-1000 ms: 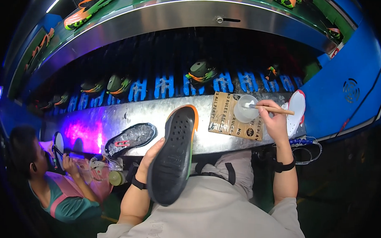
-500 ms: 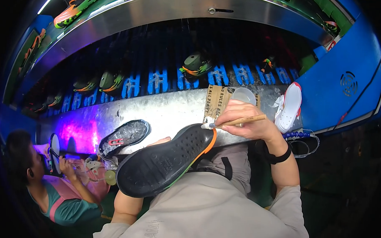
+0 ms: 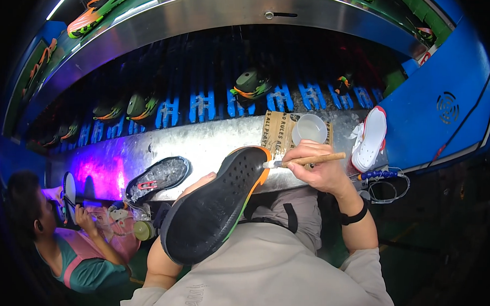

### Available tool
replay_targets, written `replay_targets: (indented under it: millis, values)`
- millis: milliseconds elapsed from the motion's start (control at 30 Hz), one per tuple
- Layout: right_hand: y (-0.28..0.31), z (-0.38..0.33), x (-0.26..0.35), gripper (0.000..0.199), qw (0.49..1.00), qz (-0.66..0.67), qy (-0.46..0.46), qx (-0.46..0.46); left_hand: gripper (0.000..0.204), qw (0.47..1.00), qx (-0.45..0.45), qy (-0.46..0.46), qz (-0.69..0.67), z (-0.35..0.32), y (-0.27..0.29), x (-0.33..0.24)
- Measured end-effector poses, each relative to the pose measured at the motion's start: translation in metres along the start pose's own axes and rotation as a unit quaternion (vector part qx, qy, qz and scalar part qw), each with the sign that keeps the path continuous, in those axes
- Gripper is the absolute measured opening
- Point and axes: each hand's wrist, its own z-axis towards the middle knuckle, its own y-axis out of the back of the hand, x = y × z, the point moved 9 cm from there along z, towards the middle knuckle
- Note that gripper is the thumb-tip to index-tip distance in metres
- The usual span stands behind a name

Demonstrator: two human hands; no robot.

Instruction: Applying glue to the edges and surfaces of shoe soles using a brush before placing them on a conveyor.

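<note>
My left hand [image 3: 201, 182], mostly hidden behind it, holds a shoe [image 3: 216, 206] bottom up. Its underside is black with small holes toward the far end, and orange and green show along its right edge. My right hand [image 3: 320, 169] pinches a brush [image 3: 323, 158] with a wooden handle and pale bristles. The brush tip meets the orange rim near the shoe's far end. Just beyond my right hand stands a translucent plastic cup [image 3: 310, 129] on printed brown cardboard [image 3: 276, 130]. On the bench left of the shoe lies a dark sole [image 3: 166, 177] with shiny clear material and a red piece inside.
A metal bench [image 3: 213, 135] runs across, with a white-and-red shoe [image 3: 370, 138] at its right end. Behind it, shoes [image 3: 251, 83] ride on a rack of blue supports [image 3: 203, 105]. A co-worker [image 3: 74, 239] sits at the left. A blue panel [image 3: 446, 106] stands right.
The shoe has turned more upright, its far end shifting up and its near end right. My right hand has moved slightly lower, uncovering the cup; the brush lies flatter.
</note>
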Motion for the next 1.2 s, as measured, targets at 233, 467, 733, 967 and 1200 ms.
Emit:
replay_targets:
  millis: [233,467,733,967,1200]
  values:
    - [-0.004,-0.006,-0.004,0.012,0.999,0.034,-0.027,-0.019,0.052,0.989,0.096,-0.031,0.105,0.003,-0.021,0.002]
    - [0.005,0.0,0.008,0.01,0.995,-0.011,0.059,-0.077,0.086,0.935,0.182,-0.076,0.294,0.014,-0.028,-0.009]
    - [-0.011,-0.012,0.017,0.011,0.996,0.011,0.04,-0.077,0.088,0.899,0.177,-0.149,0.373,0.009,-0.044,-0.017]
    - [-0.009,-0.013,0.008,0.012,0.991,0.07,0.026,-0.107,0.092,0.88,0.192,-0.174,0.398,0.012,-0.045,-0.02]
    - [-0.024,-0.016,0.015,0.012,0.992,0.012,0.045,-0.119,0.096,0.879,0.168,-0.191,0.402,0.012,-0.043,-0.022]
